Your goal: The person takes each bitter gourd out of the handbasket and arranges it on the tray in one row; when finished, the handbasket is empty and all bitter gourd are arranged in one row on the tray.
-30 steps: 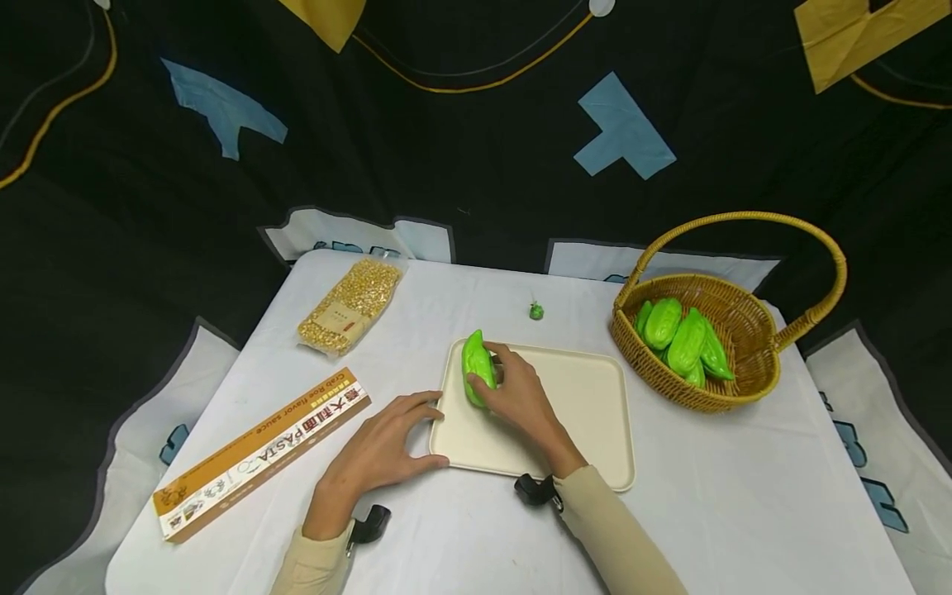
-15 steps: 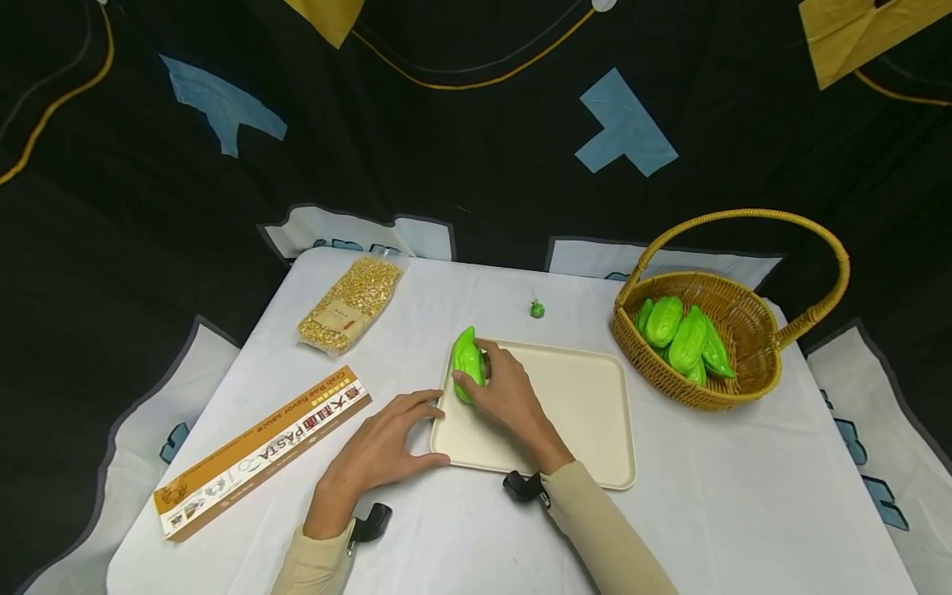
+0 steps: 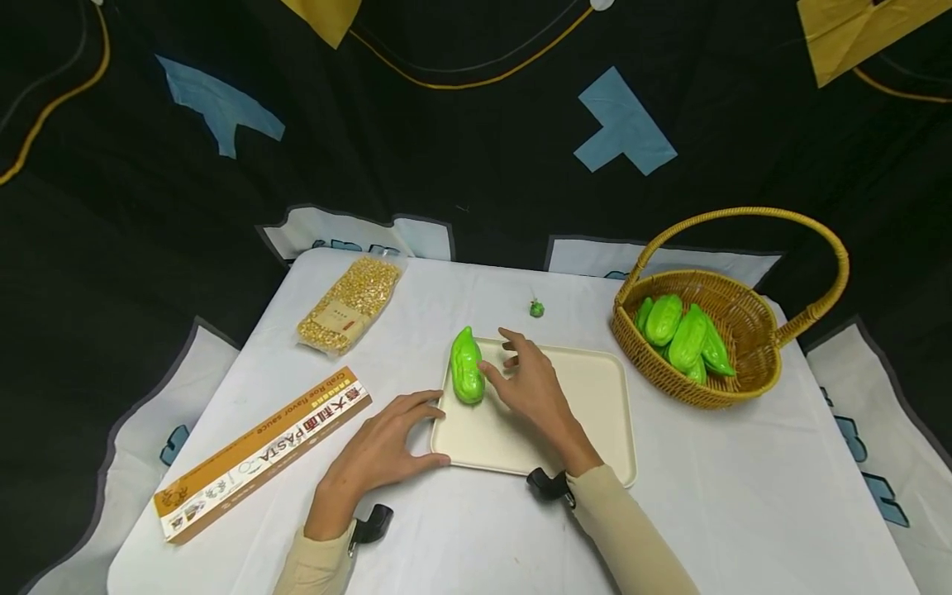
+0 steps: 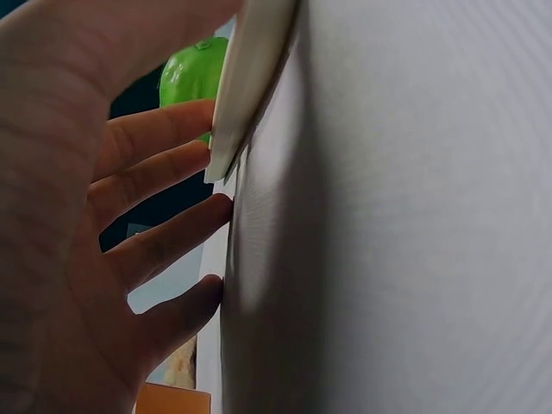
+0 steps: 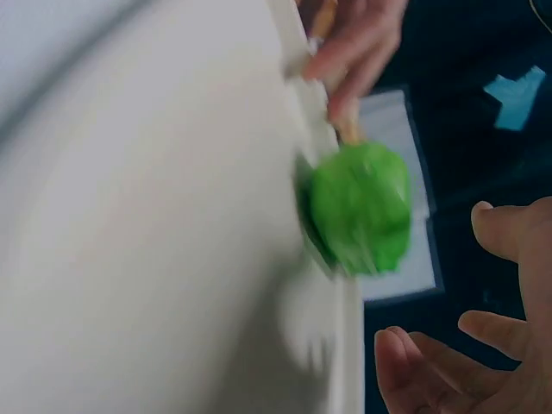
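A bright green, bumpy vegetable with a pointed tip, like a bitter melon (image 3: 467,368), lies lengthwise along the left side of a cream rectangular tray (image 3: 580,413). Just right of it, above the tray, is my right hand (image 3: 531,384), its fingers spread and holding nothing. In the right wrist view a gap shows between those fingers and the green vegetable (image 5: 362,207). My left hand (image 3: 379,446) rests at the tray's near left corner, thumb at the front rim. Seen from the left wrist, two fairly straight fingers (image 4: 155,134) touch the tray rim (image 4: 250,78), the others the tablecloth.
At the right stands a wicker basket (image 3: 754,372) with a tall handle and several similar green vegetables (image 3: 687,339). A pasta box (image 3: 260,454) and a bag of yellow grains (image 3: 353,306) lie at the left. Behind the tray is a small green object (image 3: 536,308) on the white tablecloth.
My right hand first shifted the green vegetable left to the tray's left side, then let go and drew back to the right with fingers spread. My left hand stayed at the corner.
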{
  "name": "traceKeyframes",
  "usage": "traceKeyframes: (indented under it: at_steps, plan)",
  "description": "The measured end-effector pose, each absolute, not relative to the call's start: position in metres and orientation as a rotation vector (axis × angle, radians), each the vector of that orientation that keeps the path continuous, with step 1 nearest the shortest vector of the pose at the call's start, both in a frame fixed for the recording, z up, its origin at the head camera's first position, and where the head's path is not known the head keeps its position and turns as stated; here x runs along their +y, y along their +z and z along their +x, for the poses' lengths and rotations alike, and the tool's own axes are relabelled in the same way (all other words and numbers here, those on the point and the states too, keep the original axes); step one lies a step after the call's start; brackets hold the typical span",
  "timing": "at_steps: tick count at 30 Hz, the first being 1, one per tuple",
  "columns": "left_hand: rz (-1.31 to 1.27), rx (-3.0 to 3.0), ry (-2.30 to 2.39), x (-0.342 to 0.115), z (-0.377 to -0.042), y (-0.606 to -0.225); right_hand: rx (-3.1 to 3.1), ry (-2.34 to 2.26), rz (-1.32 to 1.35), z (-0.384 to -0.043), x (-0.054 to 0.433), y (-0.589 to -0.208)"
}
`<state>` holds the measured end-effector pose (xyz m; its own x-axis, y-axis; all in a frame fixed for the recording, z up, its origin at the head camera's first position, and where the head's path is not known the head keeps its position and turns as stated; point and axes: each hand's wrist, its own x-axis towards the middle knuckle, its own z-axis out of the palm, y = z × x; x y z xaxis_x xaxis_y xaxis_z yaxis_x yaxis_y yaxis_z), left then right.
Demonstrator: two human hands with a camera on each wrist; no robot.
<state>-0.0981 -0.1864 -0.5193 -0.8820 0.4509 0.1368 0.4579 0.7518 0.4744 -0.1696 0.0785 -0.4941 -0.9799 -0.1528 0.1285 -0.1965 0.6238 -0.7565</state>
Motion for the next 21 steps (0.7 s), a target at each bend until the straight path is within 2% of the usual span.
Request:
traceKeyframes:
  at_steps: [21]
  plan:
    - [-0.767,-2.911,-0.807,-0.186,-0.099,-0.52,-2.58,1.156,0.09,-0.159,0.224,-0.45]
